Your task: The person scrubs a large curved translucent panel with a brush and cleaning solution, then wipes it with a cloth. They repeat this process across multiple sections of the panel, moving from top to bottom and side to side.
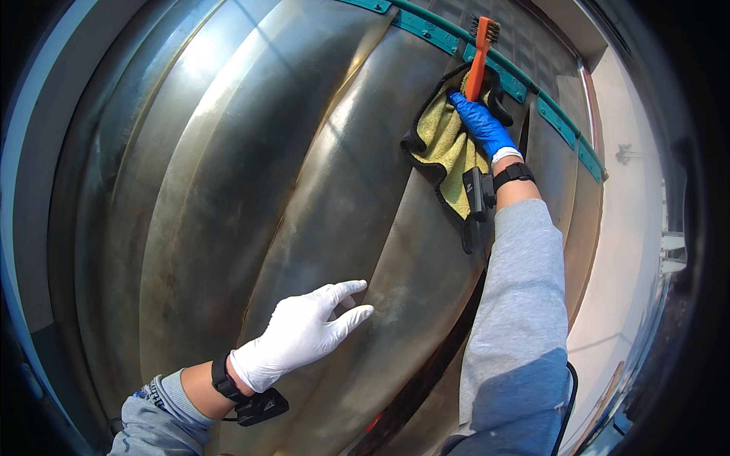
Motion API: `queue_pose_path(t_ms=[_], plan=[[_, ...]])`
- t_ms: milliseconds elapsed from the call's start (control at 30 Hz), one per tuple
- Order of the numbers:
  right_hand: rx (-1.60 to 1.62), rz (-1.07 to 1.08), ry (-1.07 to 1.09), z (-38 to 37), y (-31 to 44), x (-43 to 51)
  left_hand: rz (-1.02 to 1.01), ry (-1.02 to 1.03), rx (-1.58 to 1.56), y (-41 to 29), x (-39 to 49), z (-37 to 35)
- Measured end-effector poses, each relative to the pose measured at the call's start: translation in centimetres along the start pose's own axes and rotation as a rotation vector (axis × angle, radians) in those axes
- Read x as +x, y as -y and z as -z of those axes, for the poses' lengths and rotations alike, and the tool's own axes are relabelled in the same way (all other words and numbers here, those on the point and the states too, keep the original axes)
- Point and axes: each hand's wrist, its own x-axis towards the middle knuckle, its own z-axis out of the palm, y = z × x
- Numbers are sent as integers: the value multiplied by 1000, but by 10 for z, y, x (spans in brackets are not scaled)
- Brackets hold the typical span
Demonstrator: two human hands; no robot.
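Observation:
My right hand (483, 126), in a blue glove, grips a yellow microfibre cloth (442, 137) with black edging and an orange-handled brush (480, 62) together. The brush points upward, its dark bristles near a teal riveted strip (425, 29). Below the hand the cloth hangs in folds against the large metal panels (319, 216); whether it presses on them, I cannot tell. My left hand (302, 330), in a white glove, holds nothing. Its thumb and fingers are apart, pointing right, in front of the panels' lower middle.
A teal rod (513, 71) runs along the riveted strip. A dark gap (439, 365) opens between panels at lower right, beside my right sleeve. Pale walls flank the metal, one at right (621, 228). Both wrists carry strapped black devices, the left one (262, 406) with a cable.

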Motion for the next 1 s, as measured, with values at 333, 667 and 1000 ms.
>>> queue_pose_path(t_ms=[333, 667, 1000], plan=[[71, -24, 61, 5, 9, -7, 283, -377, -248, 57, 22, 75], [214, 25, 11, 3, 17, -16, 340, -251, -304, 48, 58, 66], [236, 47, 161, -25, 59, -57, 275, 118, -904, 37, 69, 85]])
